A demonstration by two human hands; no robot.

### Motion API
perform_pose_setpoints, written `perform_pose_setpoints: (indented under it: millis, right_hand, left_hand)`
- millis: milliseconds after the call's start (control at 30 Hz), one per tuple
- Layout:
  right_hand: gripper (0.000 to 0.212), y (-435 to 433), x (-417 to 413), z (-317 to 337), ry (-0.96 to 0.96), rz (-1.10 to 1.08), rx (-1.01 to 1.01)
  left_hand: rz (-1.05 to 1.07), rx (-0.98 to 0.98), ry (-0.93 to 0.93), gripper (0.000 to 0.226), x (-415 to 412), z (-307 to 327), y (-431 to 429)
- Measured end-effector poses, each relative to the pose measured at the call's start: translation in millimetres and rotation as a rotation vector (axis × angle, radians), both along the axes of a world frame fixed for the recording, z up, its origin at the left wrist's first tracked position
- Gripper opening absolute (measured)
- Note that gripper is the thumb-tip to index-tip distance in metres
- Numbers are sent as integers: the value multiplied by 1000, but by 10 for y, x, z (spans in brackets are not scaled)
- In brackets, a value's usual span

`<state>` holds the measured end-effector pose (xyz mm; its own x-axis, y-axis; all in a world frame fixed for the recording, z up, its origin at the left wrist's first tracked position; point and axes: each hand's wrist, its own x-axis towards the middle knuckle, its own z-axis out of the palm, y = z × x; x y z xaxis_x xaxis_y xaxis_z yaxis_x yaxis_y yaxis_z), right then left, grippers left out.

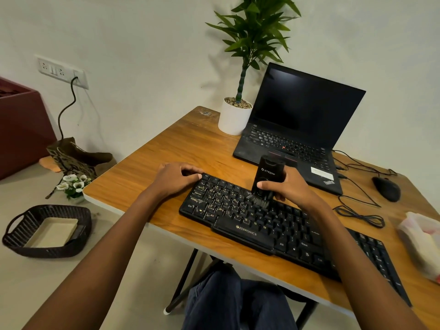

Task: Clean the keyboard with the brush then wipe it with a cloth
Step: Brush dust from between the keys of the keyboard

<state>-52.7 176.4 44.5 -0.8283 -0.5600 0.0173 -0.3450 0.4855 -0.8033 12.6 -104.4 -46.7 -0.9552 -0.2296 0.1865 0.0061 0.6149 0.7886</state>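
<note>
A black Zebronics keyboard (262, 225) lies slantwise on the wooden table (181, 148). My right hand (289, 186) grips a black brush tool (267, 178) upright, its dark bristles touching the keys in the upper middle rows. My left hand (175, 176) rests on the table with its fingers curled against the keyboard's top left corner, holding that edge. A pale cloth in a plastic wrap (422, 239) lies at the table's right edge, blurred.
An open black laptop (300, 129) stands behind the keyboard, a white potted plant (234, 115) to its left. A black mouse (387, 188) and loose cables (359, 210) lie at right. On the floor at left sit a wicker basket (47, 231), flowers and a paper bag.
</note>
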Motion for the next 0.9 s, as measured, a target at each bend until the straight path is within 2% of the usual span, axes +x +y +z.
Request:
perform_pose_setpoints:
  millis: [67, 267, 400, 533, 633, 767, 900]
  right_hand:
    - [29, -15, 43, -15, 68, -42, 13]
    - [23, -183, 147, -20, 89, 20, 10]
    - [22, -213, 161, 7, 4, 114, -6]
    - [29, -248, 127, 18, 51, 97, 1]
    - [28, -274, 111, 14, 4, 164, 41]
    - [30, -292, 51, 19, 22, 160, 29]
    - [27, -340, 49, -11, 12, 229, 48]
  left_hand:
    - [-41, -34, 9, 38, 5, -3, 2]
    - [-75, -86, -7, 34, 2, -11, -14]
    - [-64, -77, -9, 34, 1, 1, -7]
    - [-68, -82, -13, 33, 1, -1, -5]
    - [-65, -87, -19, 31, -3, -9, -15]
    - [-67, -81, -14, 42, 3, -11, -12]
    - [-55, -82, -12, 32, 6, 4, -6]
